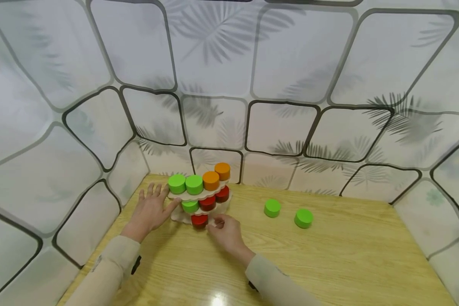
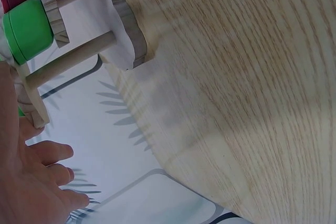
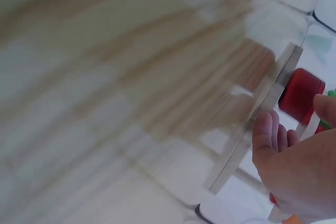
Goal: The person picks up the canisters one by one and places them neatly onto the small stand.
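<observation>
A white tiered wooden stand (image 1: pixel 181 216) with scalloped edges stands toward the back left of the table. Its top tier carries two green discs (image 1: pixel 194 184) and two orange discs (image 1: pixel 211 180). On the middle tier are a green disc (image 2: pixel 29 30) and two red discs (image 1: pixel 208 203); a lone red disc (image 1: pixel 199 221) sits on the lowest board. My left hand (image 1: pixel 149 213) has its fingers spread at the stand's left side, thumb against an upper tier. At the lowest red disc, my right hand (image 1: pixel 228 234) has bent fingers by the board's edge; I cannot tell whether it grips anything.
Two loose green discs (image 1: pixel 272 208) lie on the wooden table (image 1: pixel 352 250) to the right of the stand. A patterned wall (image 1: pixel 279 127) closes off the back, with further walls at the left and right. A wooden post (image 2: pixel 71 59) links the stand's tiers.
</observation>
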Demonstrator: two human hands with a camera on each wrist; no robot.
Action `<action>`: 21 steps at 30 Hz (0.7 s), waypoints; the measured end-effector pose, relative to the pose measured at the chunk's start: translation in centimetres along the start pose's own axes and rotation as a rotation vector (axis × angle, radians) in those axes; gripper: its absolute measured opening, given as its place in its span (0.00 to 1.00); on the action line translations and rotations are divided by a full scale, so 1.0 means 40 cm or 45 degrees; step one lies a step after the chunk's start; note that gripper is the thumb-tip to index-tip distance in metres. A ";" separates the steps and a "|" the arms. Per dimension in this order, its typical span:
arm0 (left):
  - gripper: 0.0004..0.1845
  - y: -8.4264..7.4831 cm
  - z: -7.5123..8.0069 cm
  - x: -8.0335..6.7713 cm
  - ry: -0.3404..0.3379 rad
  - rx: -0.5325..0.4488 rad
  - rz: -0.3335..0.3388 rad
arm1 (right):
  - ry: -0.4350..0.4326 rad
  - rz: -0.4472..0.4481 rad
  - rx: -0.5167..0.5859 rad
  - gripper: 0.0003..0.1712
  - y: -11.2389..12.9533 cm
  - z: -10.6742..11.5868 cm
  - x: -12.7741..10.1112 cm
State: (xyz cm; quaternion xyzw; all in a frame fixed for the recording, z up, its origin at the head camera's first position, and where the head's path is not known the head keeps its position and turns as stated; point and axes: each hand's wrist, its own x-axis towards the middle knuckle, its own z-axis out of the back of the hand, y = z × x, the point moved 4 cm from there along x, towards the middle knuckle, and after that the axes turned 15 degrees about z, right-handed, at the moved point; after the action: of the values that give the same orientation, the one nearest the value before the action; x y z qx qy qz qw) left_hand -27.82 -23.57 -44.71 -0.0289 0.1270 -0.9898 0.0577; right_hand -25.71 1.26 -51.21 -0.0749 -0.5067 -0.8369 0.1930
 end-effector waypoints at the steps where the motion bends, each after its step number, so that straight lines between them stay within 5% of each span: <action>1: 0.46 0.000 0.001 0.000 -0.001 -0.001 -0.001 | -0.008 -0.015 0.008 0.18 -0.003 0.008 -0.002; 21: 0.45 0.005 -0.006 0.008 -0.021 0.009 -0.011 | -0.213 0.021 -0.015 0.23 -0.057 0.207 -0.025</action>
State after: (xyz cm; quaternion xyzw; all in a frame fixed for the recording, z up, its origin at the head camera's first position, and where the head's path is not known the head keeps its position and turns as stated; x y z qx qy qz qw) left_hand -28.13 -23.74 -44.97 -0.0373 0.1228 -0.9902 0.0545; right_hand -26.30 9.69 -49.46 -0.1498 -0.5154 -0.8291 0.1566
